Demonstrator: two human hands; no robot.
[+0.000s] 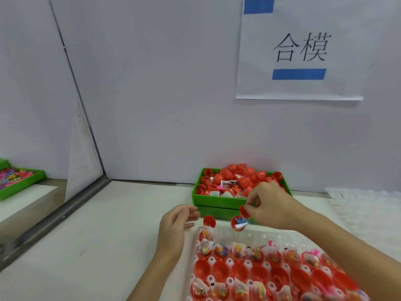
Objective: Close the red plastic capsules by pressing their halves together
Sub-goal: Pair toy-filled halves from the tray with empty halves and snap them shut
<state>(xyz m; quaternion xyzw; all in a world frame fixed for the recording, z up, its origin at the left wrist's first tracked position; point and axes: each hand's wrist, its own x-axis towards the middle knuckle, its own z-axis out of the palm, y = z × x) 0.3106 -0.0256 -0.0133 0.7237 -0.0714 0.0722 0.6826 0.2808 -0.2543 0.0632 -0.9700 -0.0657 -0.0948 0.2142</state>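
Observation:
A white tray in the lower right holds rows of open red capsule halves, several with small bagged toys in them. At its far left corner one capsule stands hinged open with its lid raised. My right hand pinches the red lid of another open capsule, lifted above the tray's far edge, with a blue toy and a white slip showing inside. My left hand hovers left of the tray with fingers apart, holding nothing.
A green bin heaped with red capsules stands against the white wall, just behind my hands. A second green tray of coloured toys lies far left beyond a divider panel. A white textured mat lies at the right.

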